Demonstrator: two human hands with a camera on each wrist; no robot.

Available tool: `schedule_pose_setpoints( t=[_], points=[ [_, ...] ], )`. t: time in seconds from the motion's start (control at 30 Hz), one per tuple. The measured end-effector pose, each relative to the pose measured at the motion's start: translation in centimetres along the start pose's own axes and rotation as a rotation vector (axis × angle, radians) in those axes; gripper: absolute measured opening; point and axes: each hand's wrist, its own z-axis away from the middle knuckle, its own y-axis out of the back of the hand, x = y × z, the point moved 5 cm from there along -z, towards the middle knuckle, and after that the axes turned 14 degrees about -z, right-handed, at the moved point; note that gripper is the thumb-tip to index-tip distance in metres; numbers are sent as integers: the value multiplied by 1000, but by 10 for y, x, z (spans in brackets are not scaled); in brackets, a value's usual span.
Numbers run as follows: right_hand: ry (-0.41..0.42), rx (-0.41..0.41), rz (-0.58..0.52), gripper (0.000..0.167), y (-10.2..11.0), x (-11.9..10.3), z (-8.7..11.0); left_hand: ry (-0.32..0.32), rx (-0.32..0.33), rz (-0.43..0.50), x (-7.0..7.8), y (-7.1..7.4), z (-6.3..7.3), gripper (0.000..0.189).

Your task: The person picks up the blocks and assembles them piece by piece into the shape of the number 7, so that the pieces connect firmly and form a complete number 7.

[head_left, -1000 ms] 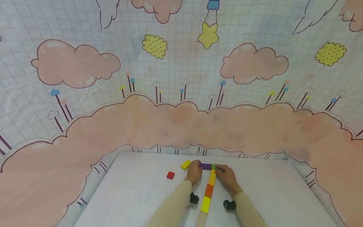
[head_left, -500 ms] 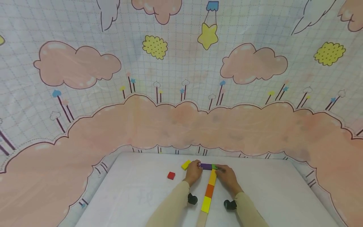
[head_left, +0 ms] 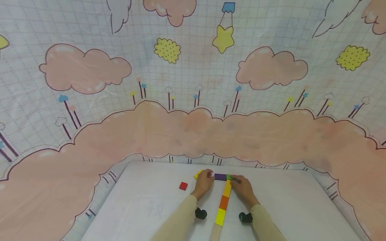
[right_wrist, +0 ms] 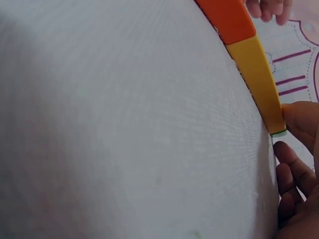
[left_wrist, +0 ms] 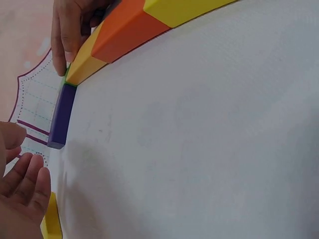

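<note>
A row of wooden blocks lies on the white table. A purple block (head_left: 220,177) and a green block (head_left: 229,176) form its far end, set crosswise to a yellow-orange block (head_left: 227,188). My left hand (head_left: 204,182) is just left of the purple block, apart from it, its fingers loosely spread and holding nothing in the left wrist view. My right hand (head_left: 243,189) pinches the green block at the corner, partly covering it. In the right wrist view its thumb (right_wrist: 299,118) lies at the side of the yellow-orange block, the other fingers beyond its green end.
Nearer along the row come an orange block (head_left: 223,203), a yellow block (head_left: 220,217) and a tan block (head_left: 215,232). A red block (head_left: 183,186) lies left of my left hand. Another yellow block (left_wrist: 52,219) lies beside that hand. A patterned cloth (head_left: 193,130) hangs behind the table.
My left hand has let go of the purple block and drawn slightly left, now overlapping the loose yellow block in the head view. My right hand stays at the green block.
</note>
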Motion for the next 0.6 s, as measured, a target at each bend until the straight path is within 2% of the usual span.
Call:
schedule_pose_setpoints(
  t=[0.3,0.5,0.6],
  points=[
    [-16,-2,-15,39,0,0,1,-84,54,3,-3,16,2,23],
    [1,5,-3,39,0,-1,2,-92,58,15,-8,24,5,25],
    [0,7,1,38,0,-1,2,-101,83,21,-9,31,8,25]
  ],
)
